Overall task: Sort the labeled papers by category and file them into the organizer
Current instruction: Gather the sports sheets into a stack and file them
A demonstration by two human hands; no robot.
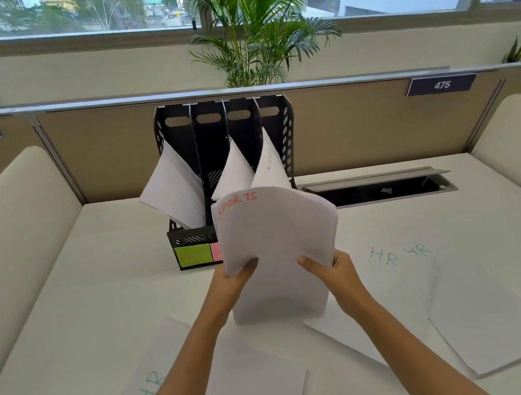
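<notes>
White SPORTS sheets (275, 229) stood upright in front of the black file organizer (227, 154); my left hand (232, 280) and right hand (329, 270) pinched their lower edges above the desk (89, 262).

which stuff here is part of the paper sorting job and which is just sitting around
Part of the job: SPORTS sheets held by left hand and right hand; black organizer; HR papers on the desk; green HR tab.

Just there: potted palm; cable hatch; 475 plate.
</notes>
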